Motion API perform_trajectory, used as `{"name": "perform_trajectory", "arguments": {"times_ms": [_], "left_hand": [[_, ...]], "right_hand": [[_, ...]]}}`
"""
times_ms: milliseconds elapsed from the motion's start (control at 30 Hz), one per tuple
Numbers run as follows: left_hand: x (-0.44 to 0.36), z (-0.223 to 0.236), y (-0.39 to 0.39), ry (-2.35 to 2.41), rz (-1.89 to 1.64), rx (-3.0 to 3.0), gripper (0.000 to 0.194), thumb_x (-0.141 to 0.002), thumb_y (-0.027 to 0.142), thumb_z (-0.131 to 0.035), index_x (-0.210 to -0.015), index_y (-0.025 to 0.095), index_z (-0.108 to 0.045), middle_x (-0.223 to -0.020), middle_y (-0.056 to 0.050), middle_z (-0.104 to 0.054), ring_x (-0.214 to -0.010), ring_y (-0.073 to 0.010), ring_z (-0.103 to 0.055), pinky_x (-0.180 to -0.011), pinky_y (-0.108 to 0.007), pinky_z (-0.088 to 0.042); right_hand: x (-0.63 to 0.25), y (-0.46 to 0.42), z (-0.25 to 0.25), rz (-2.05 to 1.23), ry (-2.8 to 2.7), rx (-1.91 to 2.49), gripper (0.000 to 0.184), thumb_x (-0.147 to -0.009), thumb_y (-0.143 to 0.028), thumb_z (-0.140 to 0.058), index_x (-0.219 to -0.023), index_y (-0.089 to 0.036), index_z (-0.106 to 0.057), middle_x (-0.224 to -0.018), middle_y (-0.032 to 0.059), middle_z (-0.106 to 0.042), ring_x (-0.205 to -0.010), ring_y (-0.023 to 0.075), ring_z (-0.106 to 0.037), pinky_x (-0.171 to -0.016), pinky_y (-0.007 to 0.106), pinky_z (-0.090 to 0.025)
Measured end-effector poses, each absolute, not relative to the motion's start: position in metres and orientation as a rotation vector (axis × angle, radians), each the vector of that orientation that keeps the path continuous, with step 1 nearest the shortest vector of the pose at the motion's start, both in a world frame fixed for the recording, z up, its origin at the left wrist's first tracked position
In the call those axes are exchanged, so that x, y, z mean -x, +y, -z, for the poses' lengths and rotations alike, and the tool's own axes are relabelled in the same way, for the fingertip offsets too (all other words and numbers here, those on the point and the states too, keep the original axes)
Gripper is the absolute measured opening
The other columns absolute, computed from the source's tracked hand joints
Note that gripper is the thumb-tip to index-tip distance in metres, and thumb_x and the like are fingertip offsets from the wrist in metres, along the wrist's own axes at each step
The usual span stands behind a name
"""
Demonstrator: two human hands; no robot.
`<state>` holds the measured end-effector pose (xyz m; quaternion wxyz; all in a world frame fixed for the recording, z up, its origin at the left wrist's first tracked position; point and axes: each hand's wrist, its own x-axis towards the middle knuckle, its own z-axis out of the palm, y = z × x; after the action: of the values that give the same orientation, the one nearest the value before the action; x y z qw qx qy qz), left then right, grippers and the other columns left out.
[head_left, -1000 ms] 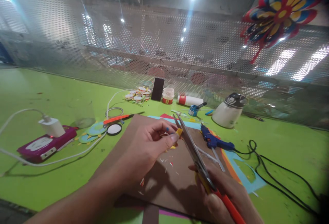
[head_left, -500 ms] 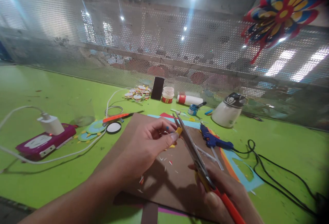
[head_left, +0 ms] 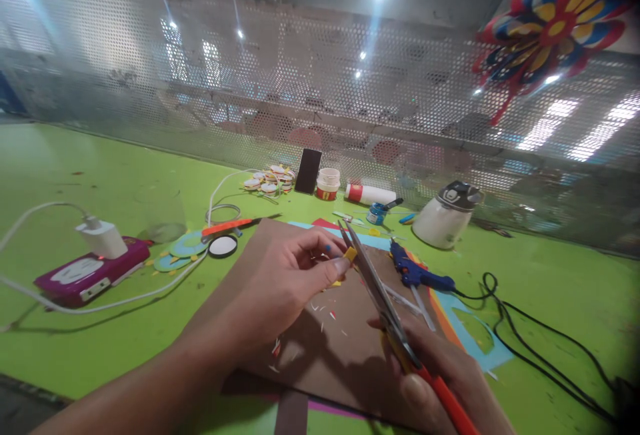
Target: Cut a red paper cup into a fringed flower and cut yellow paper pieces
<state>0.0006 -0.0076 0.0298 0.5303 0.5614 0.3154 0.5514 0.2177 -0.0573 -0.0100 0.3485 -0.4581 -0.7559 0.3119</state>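
My left hand (head_left: 287,282) is closed in a pinch on a small yellow paper piece (head_left: 349,255), held above a brown cardboard sheet (head_left: 325,348). My right hand (head_left: 440,382) grips red-handled scissors (head_left: 385,308) at the lower right. Their long blades point up and away and meet the yellow piece at their upper part. Tiny paper snippets lie on the cardboard under my hands.
On the green table (head_left: 100,188): a blue glue gun (head_left: 415,272) with black cable (head_left: 540,342), a white pot (head_left: 443,218), a glue bottle (head_left: 370,194), a cup (head_left: 327,185), a dark phone (head_left: 307,170), a purple power strip (head_left: 85,272) with charger, and an orange-handled knife (head_left: 230,226). A perforated metal screen (head_left: 300,102) stands behind.
Almost nothing differs: both hands keep their hold, and the view has shifted only slightly.
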Motion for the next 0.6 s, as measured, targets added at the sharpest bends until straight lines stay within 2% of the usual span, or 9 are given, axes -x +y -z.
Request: {"name": "perform_trajectory", "arguments": {"times_ms": [100,200,433,600], "left_hand": [[-0.0004,-0.0303,-0.0080,0.771,-1.312,-1.356,0.015,-0.082,0.030,-0.069,-0.073,0.020,-0.063,-0.081,-0.001,-0.061,-0.083,-0.0158,-0.056,-0.074,-0.028,-0.044],[-0.0003,-0.0317,-0.0088,0.800,-1.318,-1.369,0.016,-0.081,0.029,-0.069,-0.071,0.019,-0.063,-0.081,-0.002,-0.061,-0.083,-0.0160,-0.056,-0.074,-0.029,-0.044],[0.0005,-0.0306,-0.0090,0.791,-1.314,-1.388,0.015,-0.083,0.029,-0.068,-0.073,0.020,-0.063,-0.086,-0.001,-0.063,-0.084,-0.0157,-0.056,-0.076,-0.029,-0.043],[0.0005,-0.0291,-0.0086,0.788,-1.333,-1.385,0.014,-0.082,0.028,-0.069,-0.073,0.019,-0.063,-0.088,-0.002,-0.064,-0.088,-0.0169,-0.057,-0.080,-0.030,-0.044]], "right_hand": [[-0.2169,-0.0575,0.0100,-0.785,-1.968,1.205,0.058,-0.087,-0.075,-0.039,-0.102,-0.025,-0.064,-0.068,-0.0008,-0.047,-0.060,0.0154,-0.045,-0.047,0.026,-0.025],[-0.2169,-0.0575,0.0117,-0.738,-1.965,1.220,0.060,-0.087,-0.076,-0.038,-0.105,-0.024,-0.064,-0.068,-0.0006,-0.049,-0.062,0.0165,-0.047,-0.048,0.026,-0.026],[-0.2191,-0.0554,0.0154,-0.767,-1.979,1.198,0.062,-0.089,-0.074,-0.035,-0.109,-0.023,-0.063,-0.061,-0.0027,-0.049,-0.052,0.0136,-0.042,-0.048,0.027,-0.027],[-0.2192,-0.0545,0.0167,-0.770,-1.944,1.166,0.059,-0.088,-0.072,-0.041,-0.112,-0.023,-0.063,-0.060,-0.0029,-0.051,-0.050,0.0133,-0.043,-0.048,0.026,-0.027]]}}
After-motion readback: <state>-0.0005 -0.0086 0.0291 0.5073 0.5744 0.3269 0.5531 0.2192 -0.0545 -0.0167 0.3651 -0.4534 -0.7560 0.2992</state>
